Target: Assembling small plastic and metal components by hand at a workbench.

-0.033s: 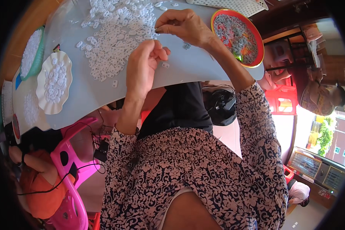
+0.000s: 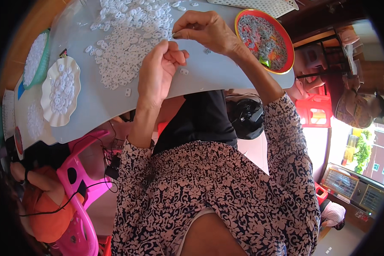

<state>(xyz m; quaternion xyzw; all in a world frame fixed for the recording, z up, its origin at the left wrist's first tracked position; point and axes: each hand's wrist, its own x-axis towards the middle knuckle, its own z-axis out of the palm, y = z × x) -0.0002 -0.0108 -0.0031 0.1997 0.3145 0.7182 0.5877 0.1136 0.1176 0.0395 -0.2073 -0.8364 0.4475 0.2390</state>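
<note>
My left hand (image 2: 158,72) is raised over the near part of the grey table (image 2: 192,79), its fingers curled and thumb and forefinger close together. Just beyond it, my right hand (image 2: 209,35) pinches with thumb and forefinger. Whatever sits between the fingertips of either hand is too small to make out. To the left of the hands spreads a heap of small white plastic pieces (image 2: 121,57) with holes in them. Right of my right hand stands a red round tray (image 2: 290,45) with many small grey pieces in it. A small grey piece (image 2: 207,50) lies under my right wrist.
A white scalloped dish (image 2: 46,100) and a green basket (image 2: 43,67), both holding white pieces, stand at the left. A white perforated basket (image 2: 281,6) is at the far edge. A person in orange (image 2: 51,213) sits by a pink chair (image 2: 83,222) at lower left.
My left hand has shifted slightly left and its fingertips have moved a little. My right hand keeps its pinch in nearly the same place.
</note>
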